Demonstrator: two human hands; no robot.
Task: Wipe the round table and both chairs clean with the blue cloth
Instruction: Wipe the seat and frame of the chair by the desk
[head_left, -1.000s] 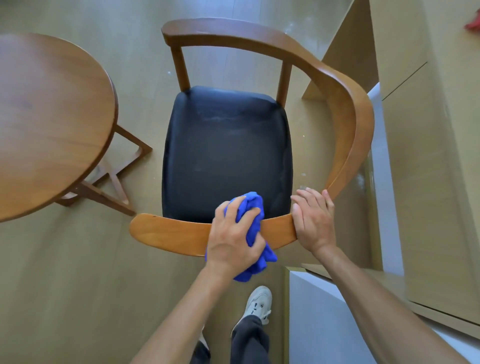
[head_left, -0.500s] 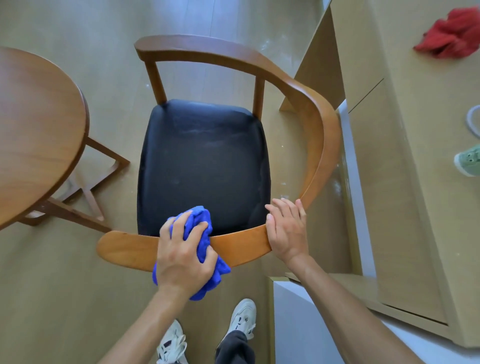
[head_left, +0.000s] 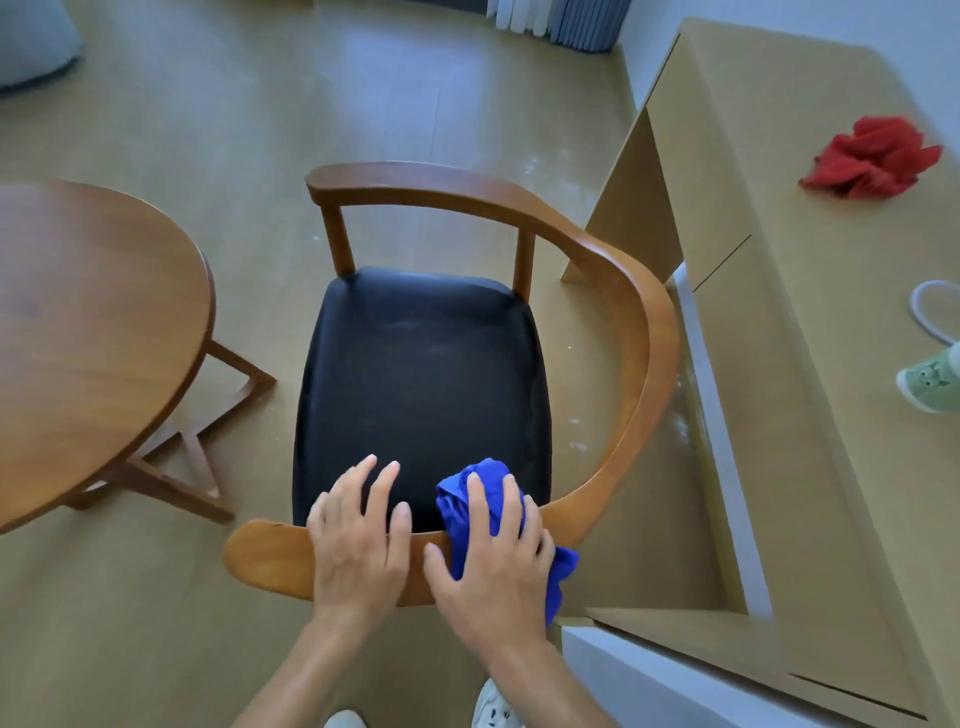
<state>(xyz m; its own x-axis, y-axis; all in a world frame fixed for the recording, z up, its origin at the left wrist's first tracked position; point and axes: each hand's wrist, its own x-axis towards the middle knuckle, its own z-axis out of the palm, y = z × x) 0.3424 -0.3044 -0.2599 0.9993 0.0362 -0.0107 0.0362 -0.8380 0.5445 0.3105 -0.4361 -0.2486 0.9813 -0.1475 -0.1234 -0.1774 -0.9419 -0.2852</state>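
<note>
A wooden armchair with a black seat (head_left: 421, 374) stands in front of me, its curved back rail (head_left: 265, 561) nearest me. My left hand (head_left: 358, 545) rests on that rail with fingers spread and holds nothing. Just right of it, my right hand (head_left: 493, 571) holds the bunched blue cloth (head_left: 457, 499) against the rail, fingers curved over it. The round wooden table (head_left: 93, 322) is to the left of the chair. A second chair is not in view.
A long light-wood cabinet (head_left: 779, 364) runs along the right, close to the chair's arm. On it lie a red cloth (head_left: 872, 158), a white loop (head_left: 930, 312) and a green item (head_left: 930, 384). My shoes (head_left: 493, 712) are beneath the rail. Open floor lies beyond.
The blue cloth has passed from my left hand to my right hand. My left hand now lies flat on the rail where the cloth was. The view has tilted upward.
</note>
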